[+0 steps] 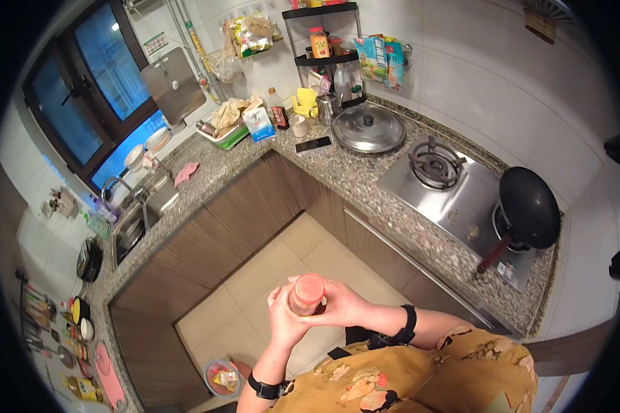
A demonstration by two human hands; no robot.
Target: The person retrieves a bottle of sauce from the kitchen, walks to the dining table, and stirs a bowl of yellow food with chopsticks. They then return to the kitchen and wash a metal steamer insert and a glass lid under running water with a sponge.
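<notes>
A jar with a red lid (309,289) is held between both hands, in front of the body and above the tiled floor. My left hand (284,315) wraps the jar's left side, and my right hand (343,304) grips it from the right. The lid faces up towards the camera and looks closed; the contents are mostly hidden by the fingers. Dark straps circle both forearms.
Ahead, the granite counter (351,170) carries a large lidded pan (368,129), a phone (313,145), a kettle (328,108) and a soy sauce-like bottle (278,111). A wok (529,206) sits on the gas hob (454,201) at right. The sink (160,201) is left; a waste bin (222,379) stands below.
</notes>
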